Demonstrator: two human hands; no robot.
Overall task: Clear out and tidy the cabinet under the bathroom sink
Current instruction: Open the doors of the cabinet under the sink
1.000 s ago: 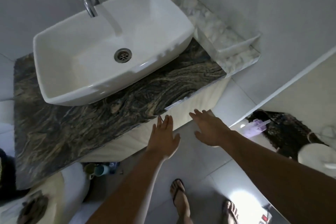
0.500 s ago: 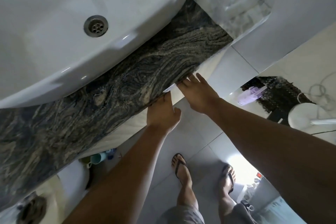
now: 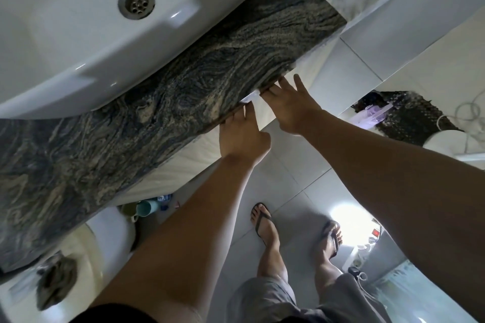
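Note:
A white basin sits on a dark veined stone counter. Below the counter's front edge runs the pale cream front of the cabinet. My left hand lies flat on that front just under the edge, fingers spread, fingertips hidden beneath the stone. My right hand is beside it to the right, fingers apart, its tips also under the counter edge. Neither hand holds anything. The cabinet's inside is hidden.
A toilet stands at lower left with a dark cloth on it. Two cups lie on the floor by the cabinet's foot. A dark mat with a purple bottle lies at right. My sandalled feet stand on white tiles.
Both hands moved forward from mid-air to the cabinet front under the counter edge. The view has dropped closer to the counter.

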